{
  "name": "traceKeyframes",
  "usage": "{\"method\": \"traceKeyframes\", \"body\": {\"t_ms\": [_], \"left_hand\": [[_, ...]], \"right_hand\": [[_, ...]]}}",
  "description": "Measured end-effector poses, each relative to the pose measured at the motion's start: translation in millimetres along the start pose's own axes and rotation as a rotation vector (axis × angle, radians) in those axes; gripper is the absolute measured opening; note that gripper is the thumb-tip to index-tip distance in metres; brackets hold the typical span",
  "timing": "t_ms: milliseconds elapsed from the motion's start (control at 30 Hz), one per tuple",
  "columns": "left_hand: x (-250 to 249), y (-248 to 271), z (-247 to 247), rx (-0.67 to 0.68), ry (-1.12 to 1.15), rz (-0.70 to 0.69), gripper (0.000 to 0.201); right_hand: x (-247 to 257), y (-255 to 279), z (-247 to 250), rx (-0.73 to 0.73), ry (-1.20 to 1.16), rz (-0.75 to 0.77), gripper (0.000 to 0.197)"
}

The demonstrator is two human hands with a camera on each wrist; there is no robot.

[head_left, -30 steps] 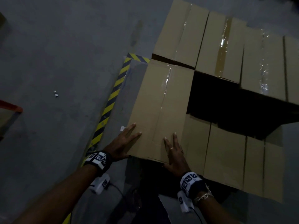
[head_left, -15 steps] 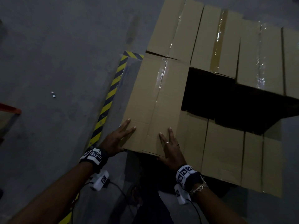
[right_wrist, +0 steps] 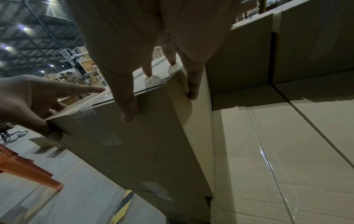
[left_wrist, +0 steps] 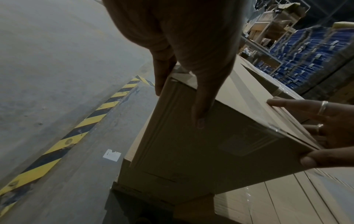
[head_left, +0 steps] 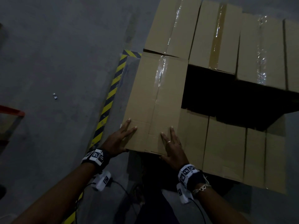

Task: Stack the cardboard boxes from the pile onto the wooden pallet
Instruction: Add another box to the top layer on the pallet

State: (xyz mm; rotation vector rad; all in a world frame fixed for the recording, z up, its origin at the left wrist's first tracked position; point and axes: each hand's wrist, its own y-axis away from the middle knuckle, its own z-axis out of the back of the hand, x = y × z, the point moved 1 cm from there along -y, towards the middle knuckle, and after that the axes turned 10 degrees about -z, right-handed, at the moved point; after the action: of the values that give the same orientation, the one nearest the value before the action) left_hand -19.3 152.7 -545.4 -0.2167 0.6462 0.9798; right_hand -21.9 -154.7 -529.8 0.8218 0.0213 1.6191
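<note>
Cardboard box (head_left: 155,101) lengthwise away, near end between both hands

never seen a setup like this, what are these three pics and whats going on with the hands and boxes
There is no machine here: a person wears three cameras. The head view looks down from the forehead; the other two look along each wrist at the fingers. The left hand and right hand both lie with straight fingers on the near end of one taped cardboard box, thumbs on its front face. It sits on top of a stack of other cardboard boxes. Yellow-black floor tape runs along the grey floor beside the stack. No pallet is visible.
</note>
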Motion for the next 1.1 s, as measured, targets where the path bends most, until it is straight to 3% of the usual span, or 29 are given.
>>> {"method": "traceKeyframes", "body": {"t_ms": [400,567,733,867,967,1100], "left_hand": [[7,1,8,0.092,0.031,0.028,0.127],[-8,0,8,0.129,0.008,0.107,0.123],[-27,-2,12,0.091,0.023,0.222,0.101],[-60,-7,27,0.012,0.017,0.307,0.082],[-88,-6,45,-0.023,0.024,0.264,0.071],[-122,1,67,-0.044,0.017,0.105,0.061]], "right_hand": [[0,0,-4,-0.007,-0.046,-0.023,0.11],[-2,3,-1,0.011,-0.054,-0.006,0.108],[12,2,13,0.04,-0.011,-0.053,0.088],[28,13,31,0.043,-0.121,-0.154,0.079],[36,26,45,-0.003,-0.179,-0.145,0.078],[42,48,56,-0.038,-0.219,-0.138,0.084]]}}
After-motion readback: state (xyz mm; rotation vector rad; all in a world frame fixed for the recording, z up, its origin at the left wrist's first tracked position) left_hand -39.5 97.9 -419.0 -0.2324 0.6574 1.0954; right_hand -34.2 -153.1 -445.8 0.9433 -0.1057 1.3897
